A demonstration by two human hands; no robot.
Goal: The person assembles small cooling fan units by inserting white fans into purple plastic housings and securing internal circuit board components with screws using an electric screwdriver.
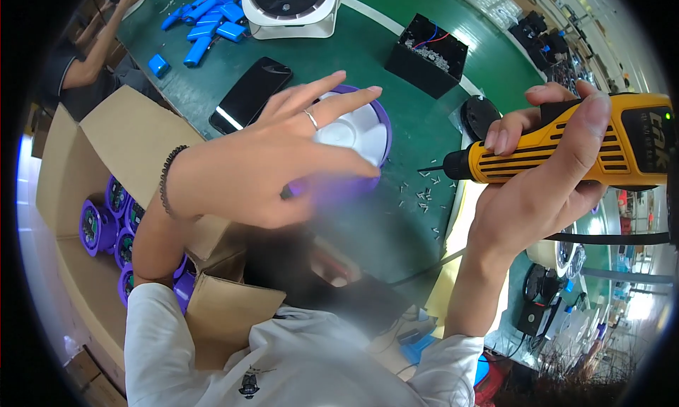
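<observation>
My right hand point(537, 163) is closed around a yellow and black electric screwdriver point(566, 138). Its thin bit points left, above a scatter of small screws point(424, 195) on the green table. My left hand point(262, 159) reaches over a round housing point(346, 131), white inside with a purple rim. The left fingers are spread apart, with the fingertips close to the rim; whether they touch it I cannot tell. A blurred purple patch beneath the left hand hides the housing's near side. Beyond that hand lies a black smartphone point(251, 92).
An open cardboard box point(134, 124) at my left holds several purple round parts point(95, 227). Blue battery packs point(205, 25) and a white device point(293, 28) sit at the far side. A black box of screws point(428, 57) stands far right. Another person's arm point(92, 60) shows far left.
</observation>
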